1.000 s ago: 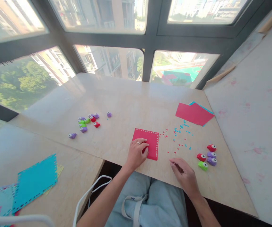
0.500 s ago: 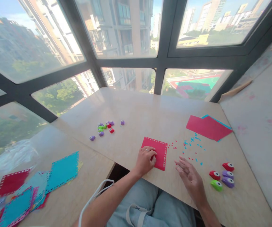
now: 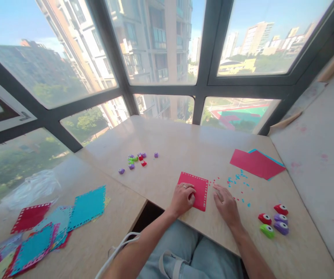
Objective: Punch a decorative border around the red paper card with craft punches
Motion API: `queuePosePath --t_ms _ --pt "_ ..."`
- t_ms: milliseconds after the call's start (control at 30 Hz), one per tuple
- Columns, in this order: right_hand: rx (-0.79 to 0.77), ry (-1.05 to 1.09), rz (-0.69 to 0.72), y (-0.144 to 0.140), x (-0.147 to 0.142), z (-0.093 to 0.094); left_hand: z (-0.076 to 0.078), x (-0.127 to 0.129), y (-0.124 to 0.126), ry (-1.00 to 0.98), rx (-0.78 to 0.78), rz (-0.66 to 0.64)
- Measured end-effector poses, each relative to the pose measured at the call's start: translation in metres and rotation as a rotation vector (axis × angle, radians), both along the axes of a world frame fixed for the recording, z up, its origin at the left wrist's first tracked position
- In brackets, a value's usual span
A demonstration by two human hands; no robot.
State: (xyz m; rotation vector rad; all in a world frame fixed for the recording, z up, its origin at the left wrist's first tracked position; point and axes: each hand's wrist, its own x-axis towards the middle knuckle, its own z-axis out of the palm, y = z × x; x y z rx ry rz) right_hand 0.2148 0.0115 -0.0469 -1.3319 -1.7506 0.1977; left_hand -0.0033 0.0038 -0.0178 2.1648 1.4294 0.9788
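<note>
**Both hands at a red punched card**

A red square card (image 3: 195, 188) with a row of small holes along its edges lies flat near the front edge of the worktop (image 3: 181, 143). The left hand (image 3: 182, 198) rests on its near left part, fingers curled loosely and pressing down, a ring on one finger. The right hand (image 3: 226, 200) lies palm down and released, just beside the card's right edge, grasping nothing. Red and blue paper bits (image 3: 238, 182) are scattered right of the card. Further right sit four small punches (image 3: 273, 219), red, purple and green. Behind, red and blue sheets (image 3: 255, 162) lie stacked. More small punches (image 3: 136, 159) cluster to the left, and punched cards (image 3: 53, 226) are piled on the lower side worktop. No readable writing shows anywhere.
</note>
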Motion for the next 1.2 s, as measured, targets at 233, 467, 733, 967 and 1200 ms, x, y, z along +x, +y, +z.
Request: queuePosePath --t_ms 233,467,733,967,1200 --pt "0.004 0.000 -0.030 -0.004 0.006 -0.004 0.000 -0.004 -0.002 -0.094 -0.027 0.003" --pt "0.072 -0.046 -0.013 -0.004 0.010 -0.008 -0.003 -0.013 -0.002 -0.301 -0.001 0.136" --pt "0.053 0.018 -0.093 -0.011 0.014 0.001 0.005 -0.069 0.021 -0.227 0.051 0.485" --pt "0.044 0.089 -0.096 -0.016 0.010 0.006 -0.005 -0.132 0.059 -0.184 0.036 0.752" --pt "-0.039 0.187 -0.020 -0.021 0.002 0.009 -0.009 -0.135 0.085 -0.011 -0.037 0.848"
